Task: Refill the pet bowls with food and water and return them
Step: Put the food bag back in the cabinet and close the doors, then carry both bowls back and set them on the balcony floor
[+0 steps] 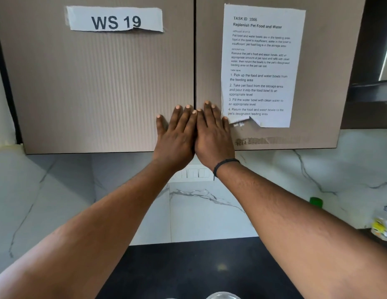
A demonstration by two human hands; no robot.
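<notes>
1. Both arms reach up to the cupboard doors (97,87); the left hand (177,134) and right hand (212,134) lie flat, fingers spread, grasping nothing, touching each other over the door gap.
2. A task sheet (259,65) is stuck on the right door, a "WS 19" label (115,19) on the left.
3. A bowl's rim (222,295) just shows at the dark counter's (188,270) near edge.
4. A bottle (382,225) stands at the counter's right edge.
</notes>
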